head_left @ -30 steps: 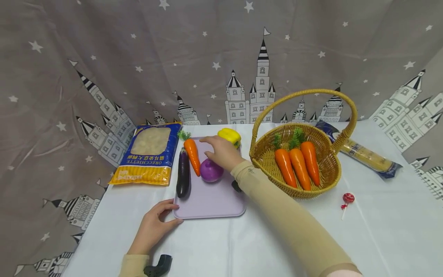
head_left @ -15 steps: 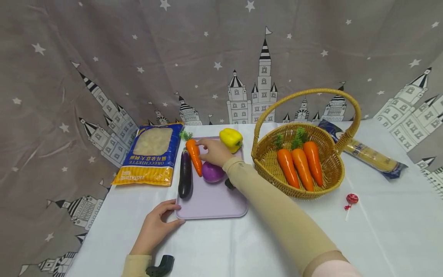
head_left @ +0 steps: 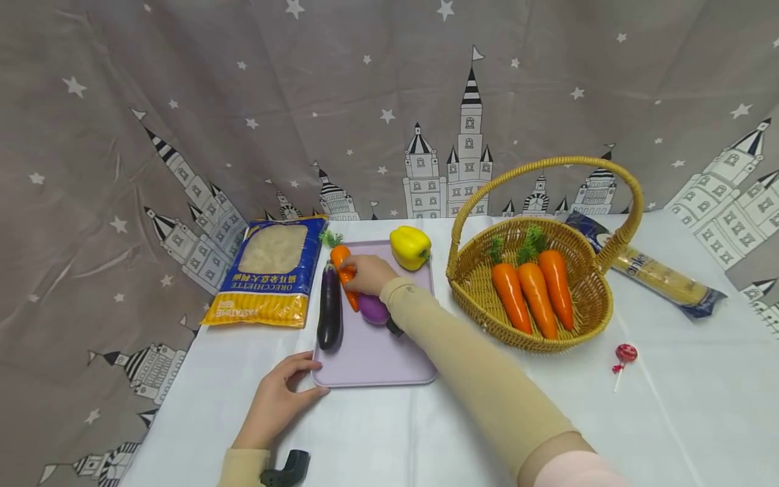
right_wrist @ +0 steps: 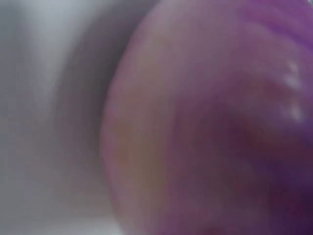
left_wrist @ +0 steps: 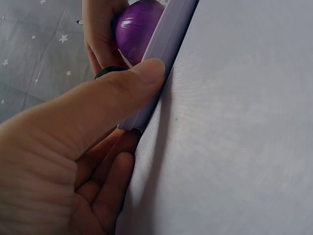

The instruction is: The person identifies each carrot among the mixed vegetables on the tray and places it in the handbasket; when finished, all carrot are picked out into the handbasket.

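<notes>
On the lilac tray [head_left: 389, 358] lie a carrot [head_left: 341, 254], an eggplant [head_left: 330, 311], a purple onion [head_left: 372, 310] and a yellow bell pepper [head_left: 410, 247]. My right hand [head_left: 372, 274] pinches the carrot around its middle, reaching over the onion, which it partly covers. The onion [right_wrist: 210, 122] fills much of the right wrist view, blurred. At the tray's near left corner, my left hand [head_left: 276, 396] grips the edge. In the left wrist view, its thumb [left_wrist: 146, 73] lies against the tray rim [left_wrist: 164, 36], and the other fingers are curled below at the corner.
A wicker basket [head_left: 465, 301] with a tall handle holds several carrots [head_left: 535, 297] at the right. Behind it lies a spaghetti pack [head_left: 663, 277], with a red lollipop [head_left: 625, 353] nearer. An orecchiette bag [head_left: 268, 270] lies left of the tray. A patterned curtain [head_left: 341, 81] hangs behind.
My right hand has moved left from beside the pepper, across the onion, and its fingers have closed on the carrot. The left hand stays at the tray corner.
</notes>
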`<action>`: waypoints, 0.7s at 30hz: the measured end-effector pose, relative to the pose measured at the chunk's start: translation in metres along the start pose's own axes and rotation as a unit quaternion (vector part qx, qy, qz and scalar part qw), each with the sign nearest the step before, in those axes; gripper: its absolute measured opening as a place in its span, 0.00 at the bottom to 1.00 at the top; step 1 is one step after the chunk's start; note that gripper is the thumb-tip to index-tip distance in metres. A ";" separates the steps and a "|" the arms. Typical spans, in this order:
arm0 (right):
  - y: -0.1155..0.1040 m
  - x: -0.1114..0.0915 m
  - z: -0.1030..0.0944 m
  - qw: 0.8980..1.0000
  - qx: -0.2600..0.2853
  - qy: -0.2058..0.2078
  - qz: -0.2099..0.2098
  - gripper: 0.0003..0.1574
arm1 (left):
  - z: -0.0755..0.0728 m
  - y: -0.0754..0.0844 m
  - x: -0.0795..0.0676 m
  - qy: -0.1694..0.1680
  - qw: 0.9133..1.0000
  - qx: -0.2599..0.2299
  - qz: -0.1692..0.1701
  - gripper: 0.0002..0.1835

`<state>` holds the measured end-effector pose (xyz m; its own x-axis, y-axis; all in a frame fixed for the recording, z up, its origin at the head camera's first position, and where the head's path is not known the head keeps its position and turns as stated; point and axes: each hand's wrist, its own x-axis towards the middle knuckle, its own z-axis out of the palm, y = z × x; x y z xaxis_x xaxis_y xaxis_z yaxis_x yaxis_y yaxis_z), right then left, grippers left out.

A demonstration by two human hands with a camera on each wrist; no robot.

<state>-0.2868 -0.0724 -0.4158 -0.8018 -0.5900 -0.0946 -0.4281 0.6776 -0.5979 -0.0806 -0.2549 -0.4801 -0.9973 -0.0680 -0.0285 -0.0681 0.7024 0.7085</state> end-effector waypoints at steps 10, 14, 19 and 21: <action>-0.007 0.005 0.002 0.999 -0.023 -0.017 0.032 0.27 | -0.001 0.002 0.000 -0.009 1.000 0.004 -0.009 0.24; -0.009 0.008 0.004 0.998 -0.043 -0.010 0.044 0.27 | 0.000 0.001 0.001 -0.009 1.000 0.004 -0.005 0.23; -0.014 0.009 0.005 0.996 -0.061 -0.003 0.060 0.27 | 0.000 0.001 0.001 -0.007 1.000 0.007 -0.003 0.23; -0.017 0.008 0.006 0.996 -0.071 0.001 0.061 0.27 | 0.000 0.001 0.001 -0.007 1.000 0.011 -0.005 0.24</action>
<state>-0.2832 -0.0912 -0.4109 -0.8517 -0.4995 -0.1584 -0.3825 0.7992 -0.4637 -0.0818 -0.2542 -0.4790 -0.9968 -0.0649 -0.0459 -0.0785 0.7165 0.6932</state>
